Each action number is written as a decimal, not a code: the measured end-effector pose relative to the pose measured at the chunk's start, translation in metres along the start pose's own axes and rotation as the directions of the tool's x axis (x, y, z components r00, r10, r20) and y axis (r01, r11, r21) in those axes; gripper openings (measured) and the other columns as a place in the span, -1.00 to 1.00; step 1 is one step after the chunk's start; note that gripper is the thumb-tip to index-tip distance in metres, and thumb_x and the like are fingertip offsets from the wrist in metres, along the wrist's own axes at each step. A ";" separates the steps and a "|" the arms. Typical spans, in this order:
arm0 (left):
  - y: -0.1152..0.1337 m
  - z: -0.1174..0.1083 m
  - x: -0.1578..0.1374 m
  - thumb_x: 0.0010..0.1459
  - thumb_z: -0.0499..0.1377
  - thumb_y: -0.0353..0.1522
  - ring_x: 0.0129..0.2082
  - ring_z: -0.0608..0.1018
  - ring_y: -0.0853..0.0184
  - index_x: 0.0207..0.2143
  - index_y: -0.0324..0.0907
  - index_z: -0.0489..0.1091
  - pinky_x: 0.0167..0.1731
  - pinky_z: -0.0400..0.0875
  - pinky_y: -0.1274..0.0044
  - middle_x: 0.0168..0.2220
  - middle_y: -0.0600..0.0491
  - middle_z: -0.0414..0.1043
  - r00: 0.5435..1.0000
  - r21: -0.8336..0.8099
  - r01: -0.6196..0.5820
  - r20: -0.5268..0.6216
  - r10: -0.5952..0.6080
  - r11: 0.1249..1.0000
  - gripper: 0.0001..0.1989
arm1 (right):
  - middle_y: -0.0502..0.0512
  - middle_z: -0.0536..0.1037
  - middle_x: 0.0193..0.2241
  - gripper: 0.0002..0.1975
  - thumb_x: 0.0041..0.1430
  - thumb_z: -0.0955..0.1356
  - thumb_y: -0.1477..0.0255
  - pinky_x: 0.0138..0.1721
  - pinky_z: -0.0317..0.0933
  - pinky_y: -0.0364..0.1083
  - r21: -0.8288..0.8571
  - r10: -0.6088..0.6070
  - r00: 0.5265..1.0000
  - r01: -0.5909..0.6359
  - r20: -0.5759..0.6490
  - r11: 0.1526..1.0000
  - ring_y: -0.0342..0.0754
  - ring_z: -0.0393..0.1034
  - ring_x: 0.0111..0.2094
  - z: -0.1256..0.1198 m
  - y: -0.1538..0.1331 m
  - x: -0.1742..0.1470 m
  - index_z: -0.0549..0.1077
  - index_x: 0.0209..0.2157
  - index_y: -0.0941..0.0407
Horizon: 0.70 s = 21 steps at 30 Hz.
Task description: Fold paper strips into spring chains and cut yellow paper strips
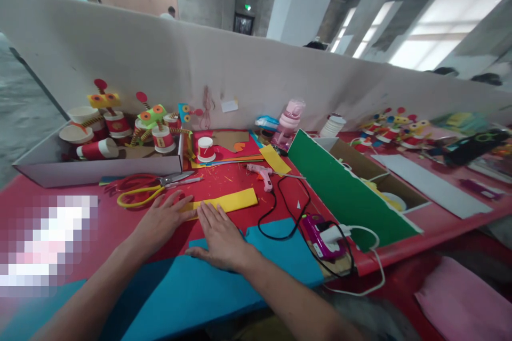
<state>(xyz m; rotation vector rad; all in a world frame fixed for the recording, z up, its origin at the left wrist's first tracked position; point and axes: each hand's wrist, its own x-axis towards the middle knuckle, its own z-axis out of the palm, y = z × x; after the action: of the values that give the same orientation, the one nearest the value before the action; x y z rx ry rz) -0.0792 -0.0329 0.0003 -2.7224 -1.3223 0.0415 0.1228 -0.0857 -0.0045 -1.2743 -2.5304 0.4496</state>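
A folded-looking strip of yellow paper or felt lies on the red tabletop. My right hand is flat, its fingertips pressing on the strip near its left part, thumb out to the side. My left hand rests at the strip's left end with fingers stretched, partly covering it. Neither hand grips anything. Just beyond my left hand are yellow-handled scissors. A pink hot glue gun lies past the strip, its black cable curling right. Blue sheet material lies under my wrists.
A white box at left holds paper-cup figures. A single red-and-white cup stands behind the strip. On the right are a purple power strip with a white plug and a box with a green side. A pale partition runs behind.
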 end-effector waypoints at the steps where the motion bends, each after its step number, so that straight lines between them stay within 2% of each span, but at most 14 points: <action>1: 0.000 0.000 0.000 0.21 0.06 -0.38 0.24 0.17 -0.02 0.14 0.30 0.23 0.10 0.06 0.07 0.27 0.09 0.15 1.000 0.000 0.000 -0.001 0.000 1.000 -0.51 | 0.32 -0.13 0.33 -0.10 0.20 0.06 -0.08 0.32 -0.39 0.12 0.001 0.000 1.000 0.000 0.021 1.000 0.13 -0.36 0.35 -0.001 0.004 -0.003 -0.12 0.30 0.34; 7: -0.002 0.004 0.000 0.24 -0.03 -0.47 0.22 0.22 0.04 0.15 0.38 0.15 0.10 0.09 0.11 0.25 0.14 0.19 0.999 -0.014 0.003 -0.052 -0.004 1.000 -0.44 | 0.23 -0.18 0.34 -0.11 0.19 0.01 -0.12 0.32 -0.48 0.10 -0.014 0.009 0.994 -0.008 0.107 1.000 0.08 -0.42 0.35 -0.015 0.032 -0.011 -0.13 0.32 0.26; 15: -0.004 0.005 0.000 0.24 -0.06 -0.48 0.22 0.20 0.02 0.17 0.38 0.13 0.06 0.12 0.09 0.26 0.14 0.16 0.999 -0.031 -0.014 -0.038 0.013 0.999 -0.42 | 0.19 -0.19 0.34 -0.19 0.25 0.00 -0.04 0.30 -0.41 0.11 -0.072 0.201 0.975 -0.195 0.098 0.978 0.07 -0.37 0.35 -0.032 0.079 -0.024 -0.15 0.32 0.24; 17: -0.004 0.003 0.000 0.25 -0.07 -0.47 0.23 0.20 0.03 0.16 0.38 0.15 0.07 0.11 0.09 0.26 0.14 0.17 0.999 -0.049 -0.010 -0.050 0.008 0.999 -0.44 | 0.24 -0.10 0.33 -0.22 0.27 0.00 0.00 0.30 -0.37 0.11 -0.085 0.285 0.957 -0.280 0.051 0.956 0.10 -0.32 0.35 -0.039 0.083 -0.021 -0.07 0.30 0.28; 19: -0.003 0.002 0.000 0.26 -0.06 -0.45 0.23 0.20 0.06 0.14 0.36 0.19 0.09 0.10 0.11 0.25 0.13 0.19 0.998 -0.066 -0.013 -0.058 0.009 0.998 -0.47 | 0.31 0.00 0.31 -0.27 0.31 0.00 0.08 0.30 -0.34 0.12 -0.088 0.383 0.921 -0.388 -0.068 0.917 0.13 -0.27 0.34 -0.044 0.079 -0.010 0.01 0.28 0.35; 21: -0.002 0.001 0.000 0.26 -0.05 -0.44 0.22 0.22 0.06 0.13 0.35 0.22 0.09 0.11 0.11 0.23 0.12 0.21 0.998 -0.068 -0.015 -0.056 0.011 0.998 -0.49 | 0.33 0.04 0.29 -0.35 0.34 0.01 0.19 0.29 -0.31 0.12 -0.064 0.417 0.885 -0.438 -0.208 0.897 0.14 -0.25 0.34 -0.043 0.069 0.009 0.02 0.27 0.37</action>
<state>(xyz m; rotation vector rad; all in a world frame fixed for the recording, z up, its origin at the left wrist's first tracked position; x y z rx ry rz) -0.0807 -0.0313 -0.0002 -2.7666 -1.3150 -0.0786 0.1840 -0.0327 0.0083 -1.8366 -2.1341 0.2611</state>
